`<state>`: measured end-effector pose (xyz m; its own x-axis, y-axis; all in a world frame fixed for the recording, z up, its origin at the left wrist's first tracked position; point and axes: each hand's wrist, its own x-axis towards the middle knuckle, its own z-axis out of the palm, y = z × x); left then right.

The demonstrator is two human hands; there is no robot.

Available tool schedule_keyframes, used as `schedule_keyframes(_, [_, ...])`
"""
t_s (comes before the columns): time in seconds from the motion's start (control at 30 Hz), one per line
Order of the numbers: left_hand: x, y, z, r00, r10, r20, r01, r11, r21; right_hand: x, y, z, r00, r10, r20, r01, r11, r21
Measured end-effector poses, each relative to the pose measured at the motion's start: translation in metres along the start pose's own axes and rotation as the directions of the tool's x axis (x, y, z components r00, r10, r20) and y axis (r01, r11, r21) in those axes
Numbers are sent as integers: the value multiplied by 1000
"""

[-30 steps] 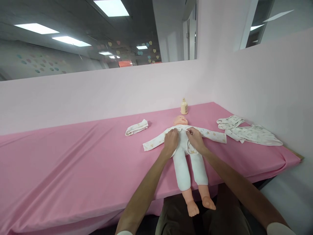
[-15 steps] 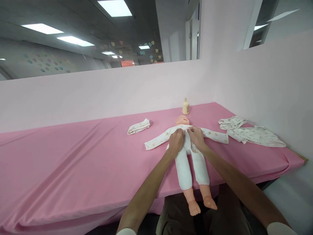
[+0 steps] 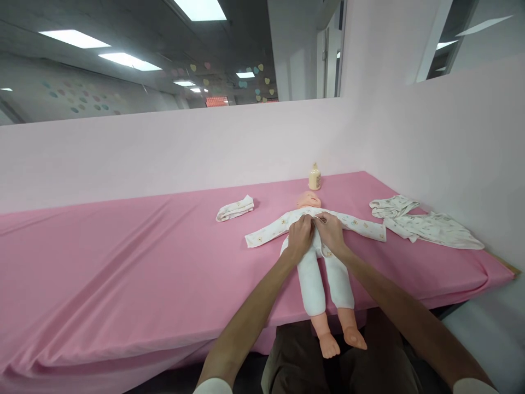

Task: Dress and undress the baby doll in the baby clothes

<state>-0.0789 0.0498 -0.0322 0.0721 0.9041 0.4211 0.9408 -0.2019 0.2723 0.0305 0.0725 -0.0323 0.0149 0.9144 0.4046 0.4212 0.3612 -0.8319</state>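
Observation:
A baby doll [image 3: 327,279] lies on its back, head towards the wall, its feet hanging past the table's near edge. Its arms are inside the outspread sleeves of a white patterned baby shirt [image 3: 268,232]. Over the doll's chest, my left hand [image 3: 301,234] is closed on the shirt's front from the left side. My right hand [image 3: 329,230] pinches the shirt's front opening from the right, close against the left fingertips. What exactly lies between the fingertips is too small to make out.
Pink cloth [image 3: 143,273] covers the table. A folded patterned cloth [image 3: 235,209] lies left of the doll. Beyond its head stands a cream pump bottle [image 3: 314,178]. Crumpled patterned baby clothes [image 3: 435,229] lie at the right by the wall. A window spans the back wall.
My hands have drawn closer together over the doll's chest, bringing the shirt's front edges nearer each other. The whole view has shifted slightly.

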Motion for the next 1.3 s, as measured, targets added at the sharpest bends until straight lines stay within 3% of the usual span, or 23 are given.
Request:
schedule_keyframes(0.17, [0, -1, 2, 999, -30, -14, 30, 999, -19, -13, -3, 0, 999, -47, -3, 47, 999, -8])
schedule_keyframes(0.3, [3, -3, 3, 994, -103, -43, 91, 974, -207, -17, -1, 2, 998, -59, 12, 58, 995, 75])
schedule_keyframes(0.47, [6, -7, -1, 989, -148, 4, 129, 854, -504, -16, 7, 5, 991, -134, -6, 134, 987, 91])
schedule_keyframes(0.73, [12, -18, 2, 983, -132, 127, 182, 609, -772, -18, 12, 7, 978, -205, 40, 206, 979, -8])
schedule_keyframes(0.8, [12, -16, 1, 981, -151, 121, 190, 627, -756, -19, 13, 8, 971, -231, 54, 234, 971, -48])
schedule_keyframes(0.97, [8, -4, -2, 982, -187, 3, 154, 803, -576, -21, 12, 8, 960, -270, 79, 279, 952, -130])
schedule_keyframes(1.17, [8, -5, -3, 984, -176, 18, 147, 755, -639, -21, 13, 7, 953, -285, 97, 297, 945, -135])
schedule_keyframes(1.3, [10, -6, -2, 986, -167, 7, 139, 793, -593, -21, 13, 7, 953, -288, 95, 299, 944, -137])
